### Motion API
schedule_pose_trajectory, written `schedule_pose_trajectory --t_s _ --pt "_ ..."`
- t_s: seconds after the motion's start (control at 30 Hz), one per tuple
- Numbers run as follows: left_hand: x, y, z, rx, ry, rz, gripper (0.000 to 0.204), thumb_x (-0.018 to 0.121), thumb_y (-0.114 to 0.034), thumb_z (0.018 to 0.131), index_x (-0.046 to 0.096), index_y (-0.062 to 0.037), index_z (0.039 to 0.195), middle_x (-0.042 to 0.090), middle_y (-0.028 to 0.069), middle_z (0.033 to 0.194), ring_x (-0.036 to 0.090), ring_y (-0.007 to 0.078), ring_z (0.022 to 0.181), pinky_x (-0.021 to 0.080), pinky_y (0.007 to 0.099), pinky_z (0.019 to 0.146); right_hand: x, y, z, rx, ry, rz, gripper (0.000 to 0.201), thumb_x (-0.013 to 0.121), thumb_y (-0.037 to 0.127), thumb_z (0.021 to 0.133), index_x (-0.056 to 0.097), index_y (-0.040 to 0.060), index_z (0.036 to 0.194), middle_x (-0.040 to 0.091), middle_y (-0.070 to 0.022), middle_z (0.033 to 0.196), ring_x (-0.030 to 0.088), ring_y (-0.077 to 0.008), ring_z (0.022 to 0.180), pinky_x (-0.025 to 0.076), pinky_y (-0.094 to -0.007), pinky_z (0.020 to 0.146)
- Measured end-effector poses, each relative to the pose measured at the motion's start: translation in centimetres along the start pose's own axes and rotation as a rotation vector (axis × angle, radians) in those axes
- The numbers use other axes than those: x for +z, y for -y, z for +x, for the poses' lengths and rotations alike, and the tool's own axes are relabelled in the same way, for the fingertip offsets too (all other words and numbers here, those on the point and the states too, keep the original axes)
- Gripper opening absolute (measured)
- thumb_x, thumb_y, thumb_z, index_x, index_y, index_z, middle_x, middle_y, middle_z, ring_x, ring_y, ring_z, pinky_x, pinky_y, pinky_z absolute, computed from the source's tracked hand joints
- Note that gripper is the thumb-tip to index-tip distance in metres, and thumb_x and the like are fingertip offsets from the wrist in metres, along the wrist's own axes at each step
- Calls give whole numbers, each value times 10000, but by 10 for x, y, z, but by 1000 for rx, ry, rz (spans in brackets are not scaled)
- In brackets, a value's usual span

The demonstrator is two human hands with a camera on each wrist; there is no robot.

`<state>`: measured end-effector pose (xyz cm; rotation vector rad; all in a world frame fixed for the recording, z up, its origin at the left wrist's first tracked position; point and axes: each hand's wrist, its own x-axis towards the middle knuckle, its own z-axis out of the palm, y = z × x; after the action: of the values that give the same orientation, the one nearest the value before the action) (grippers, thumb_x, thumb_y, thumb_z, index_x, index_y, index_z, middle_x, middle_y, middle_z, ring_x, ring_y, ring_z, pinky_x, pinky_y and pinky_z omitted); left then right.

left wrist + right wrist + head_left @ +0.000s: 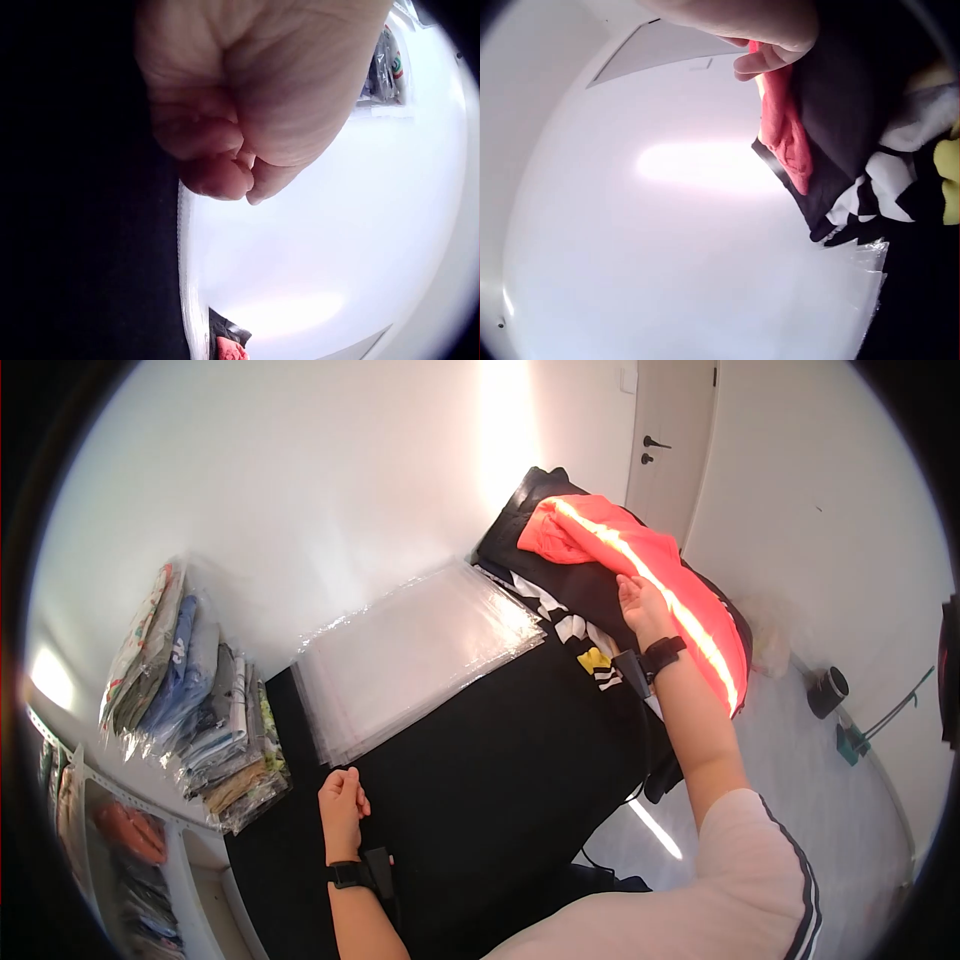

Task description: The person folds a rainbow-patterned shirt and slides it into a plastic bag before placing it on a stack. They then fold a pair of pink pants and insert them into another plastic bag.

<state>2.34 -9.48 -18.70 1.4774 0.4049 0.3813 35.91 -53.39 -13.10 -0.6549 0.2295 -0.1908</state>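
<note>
We see the right hand (648, 610) at the coral garment (650, 550) atop dark clothes (505, 540) by the black table (490, 750)'s right edge; whether it pinches fabric, we cannot tell; our left hand (343, 802), loosely curled and holding nothing, is near the clear plastic bags (420, 650) along the far edge.

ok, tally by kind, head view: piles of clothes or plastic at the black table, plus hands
Stack of clear plastic: 1
Stack of bagged clothes: 1
Pile of loose clothes: 1
Hands (left hand, right hand): 2
Total: 5
</note>
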Motion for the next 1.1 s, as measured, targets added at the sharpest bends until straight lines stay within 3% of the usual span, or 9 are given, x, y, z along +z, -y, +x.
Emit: schedule_pose_trajectory --t_s 0.07,0.33,0.47,0.53,0.6,0.63,0.7,0.9,1.1 --pt "2 -1 -1 -2 4 30 297 534 -243 934 472 -93 686 427 -23 516 418 67 390 301 195 374 8 11 -6 -73 1 14 111 540 44 891 500 9 989 623 -133 885 645 -212 778 536 -230 601" --pt "-1 1 1 11 27 63 313 533 -251 931 464 -95 669 429 -24 511 421 72 384 304 195 374 41 71 -130 -57 419 132 105 561 75 905 525 20 986 629 -143 1081 627 -103 725 501 -146 562" --pt "-3 5 2 25 22 51 320 533 -252 930 457 -97 662 432 -22 509 426 73 385 304 195 374 6 70 -218 -158 630 -183 122 566 168 911 544 54 947 660 -118 1005 622 -97 717 475 -180 574" --pt "-4 6 3 27 31 51 327 535 -261 931 451 -104 657 434 -24 510 431 71 388 301 192 372 -15 61 -269 33 747 -420 130 584 180 889 575 58 930 670 -96 943 640 -118 736 471 -210 574" --pt "-5 7 4 28 38 52 331 536 -264 930 445 -108 653 433 -25 512 431 69 388 297 191 371 -12 64 -314 465 796 -1015 153 588 171 878 600 32 942 668 -82 885 642 -121 703 476 -215 578" --pt "-3 4 3 31 35 59 335 539 -266 929 439 -110 650 433 -26 513 433 67 392 295 188 374 -18 65 -314 478 782 -1016 153 588 171 878 600 32 942 668 -82 885 642 -121 703 476 -215 578" --pt "-2 4 3 28 34 64 328 544 -271 928 453 -108 658 434 -28 515 435 62 398 299 185 379 -32 70 -304 514 1089 -1331 164 576 171 882 614 19 929 663 -69 837 626 -119 640 476 -216 574" --pt "-4 4 2 14 44 76 308 544 -272 931 476 -111 677 445 -30 521 431 56 403 306 186 379 -45 58 -181 -87 521 -1056 230 652 155 819 606 15 996 611 -6 902 518 -67 759 407 -221 671" --pt "-1 -4 -2 -22 -13 -62 288 544 -268 931 472 -116 697 450 -32 540 440 63 421 313 186 385 -38 20 -97 150 323 -1100 263 680 168 791 605 20 996 580 -5 803 480 -73 655 362 -240 563"
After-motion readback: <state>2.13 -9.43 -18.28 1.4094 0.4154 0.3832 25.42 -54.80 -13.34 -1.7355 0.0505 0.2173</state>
